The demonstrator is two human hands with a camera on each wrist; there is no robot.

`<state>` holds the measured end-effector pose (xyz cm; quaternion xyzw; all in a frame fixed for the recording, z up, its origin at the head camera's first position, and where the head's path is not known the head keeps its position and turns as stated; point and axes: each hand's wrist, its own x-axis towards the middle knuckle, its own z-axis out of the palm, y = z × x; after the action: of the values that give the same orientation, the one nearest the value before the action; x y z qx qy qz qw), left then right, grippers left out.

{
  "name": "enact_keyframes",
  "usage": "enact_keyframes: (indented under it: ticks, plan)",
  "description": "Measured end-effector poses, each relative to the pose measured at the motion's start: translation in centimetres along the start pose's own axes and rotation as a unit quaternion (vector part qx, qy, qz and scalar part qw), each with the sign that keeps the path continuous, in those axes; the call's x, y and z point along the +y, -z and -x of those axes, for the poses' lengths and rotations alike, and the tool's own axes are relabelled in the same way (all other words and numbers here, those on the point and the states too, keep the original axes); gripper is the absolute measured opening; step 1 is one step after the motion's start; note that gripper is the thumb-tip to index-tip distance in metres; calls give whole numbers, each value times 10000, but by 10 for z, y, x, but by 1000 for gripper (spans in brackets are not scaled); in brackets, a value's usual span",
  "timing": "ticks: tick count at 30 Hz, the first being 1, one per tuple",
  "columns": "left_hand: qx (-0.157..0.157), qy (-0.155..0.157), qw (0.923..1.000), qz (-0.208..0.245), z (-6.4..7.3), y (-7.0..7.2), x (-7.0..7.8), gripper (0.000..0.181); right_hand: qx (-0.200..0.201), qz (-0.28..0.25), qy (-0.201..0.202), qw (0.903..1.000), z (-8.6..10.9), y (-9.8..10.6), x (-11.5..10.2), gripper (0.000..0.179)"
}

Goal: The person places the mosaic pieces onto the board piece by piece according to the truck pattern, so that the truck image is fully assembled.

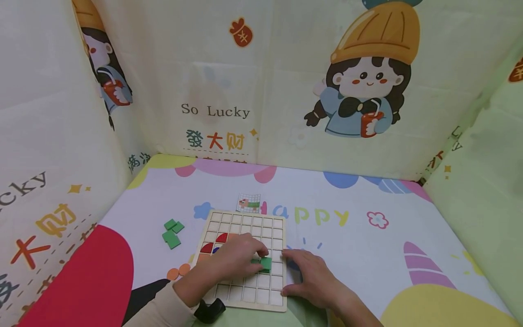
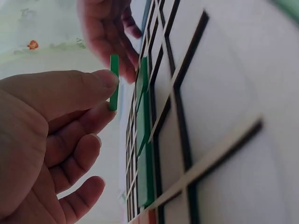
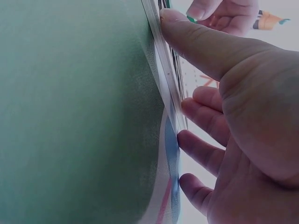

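My left hand is over the middle of a wooden grid board. In the left wrist view, its thumb and index finger pinch a thin green square tile edge-on, held off the board, while the other fingers curl loosely. A row of green tiles lies in the cells beside it. My right hand rests at the board's right edge, with thumb and fingertips touching the rim. Red quarter-circle pieces and a partly hidden blue piece sit in the board's left part.
Several loose green tiles lie on the table left of the board, with orange round pieces nearer my left forearm. A small picture card lies behind the board. Printed cloth walls stand around the table.
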<state>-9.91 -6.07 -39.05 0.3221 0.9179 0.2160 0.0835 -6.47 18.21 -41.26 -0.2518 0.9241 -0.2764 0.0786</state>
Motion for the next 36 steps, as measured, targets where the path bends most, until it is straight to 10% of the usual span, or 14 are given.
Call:
enact_keyframes:
  ticks: [36]
  plan:
    - [-125,-174,9998,34,-16,-22,14,22,-162,-117,-240,9995,-5,1,2,93]
